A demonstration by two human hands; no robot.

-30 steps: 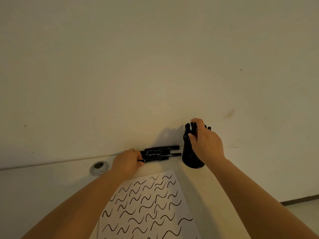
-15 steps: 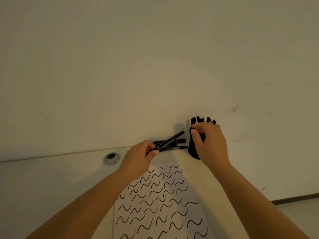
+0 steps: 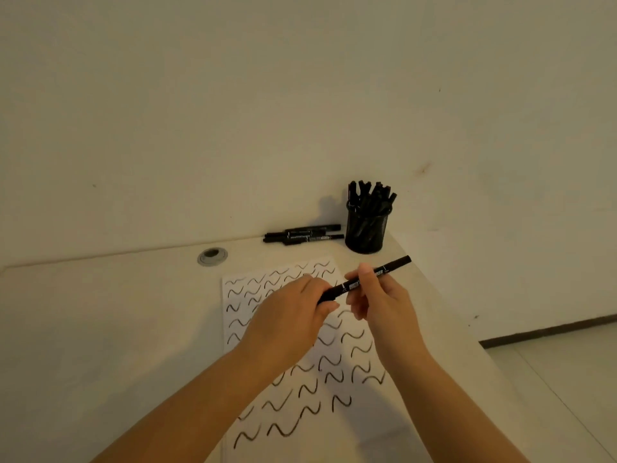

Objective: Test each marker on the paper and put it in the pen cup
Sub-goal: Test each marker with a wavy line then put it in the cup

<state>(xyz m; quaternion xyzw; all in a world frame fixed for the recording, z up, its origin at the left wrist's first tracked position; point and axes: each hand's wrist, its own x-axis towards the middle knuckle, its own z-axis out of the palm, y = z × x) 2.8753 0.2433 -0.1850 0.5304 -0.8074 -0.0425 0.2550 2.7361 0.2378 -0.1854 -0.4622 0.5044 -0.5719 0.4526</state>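
Both hands grip one black marker (image 3: pixel 364 281) above paper (image 3: pixel 337 359): left hand (image 3: pixel 293 315) curled round lower end, right hand (image 3: pixel 380 295) pinching middle. Pen cup (image 3: pixel 366 228) full, at bench (image 3: pixel 110 329) rear; spare markers (image 3: pixel 302 234) lie just left.

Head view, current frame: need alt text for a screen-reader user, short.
Two bare hands hold one black marker level above a sheet of paper covered in black squiggles: the left hand grips one end, the right hand the middle. Behind, a black mesh pen cup full of markers stands beside a few loose markers by the wall.
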